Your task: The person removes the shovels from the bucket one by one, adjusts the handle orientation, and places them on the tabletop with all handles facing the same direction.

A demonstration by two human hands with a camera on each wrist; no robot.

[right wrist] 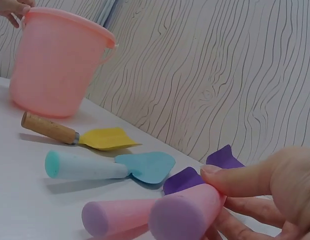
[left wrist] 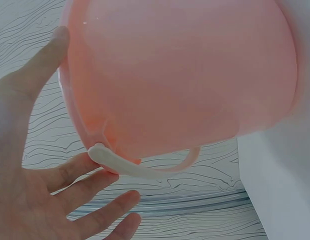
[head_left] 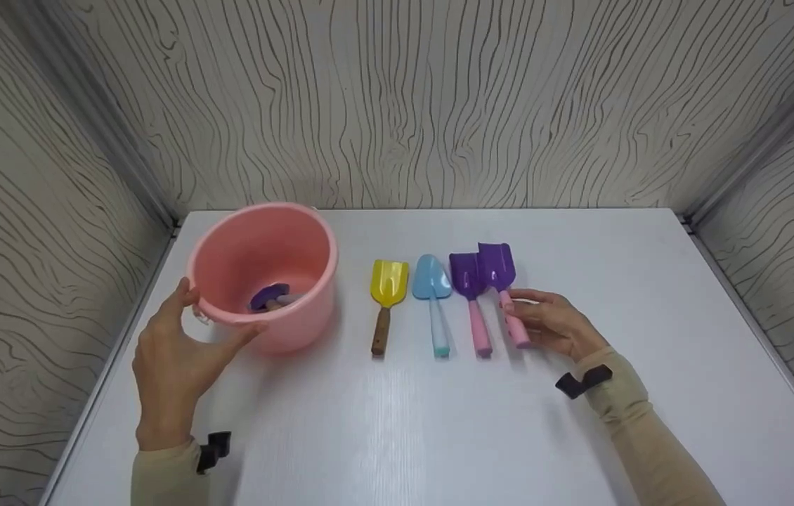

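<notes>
Judging by what the head camera gives me, the job is partly done: the pink bucket [head_left: 298, 330] already contains a purple blade [head_left: 269, 295] and some handle parts, though I can't count them. Four shovels remain outside; going away from the bucket come the yellow shovel [head_left: 388, 284], the light-blue shovel [head_left: 433, 281], the near purple shovel [head_left: 467, 275] and, farthest, the held purple shovel [head_left: 498, 270], in my right hand [head_left: 558, 327].

From the left wrist, my left hand [head_left: 176, 362] holds the bucket's rim with thumb and fingers set wide, beside the white bail [left wrist: 122, 165]; the contents are hidden.

From the right wrist, I have a narrow pinch on the held shovel's pink handle; whether it is off the table, I can't tell. By my reading, these four are what's left, the bucket standing beyond them.
</notes>
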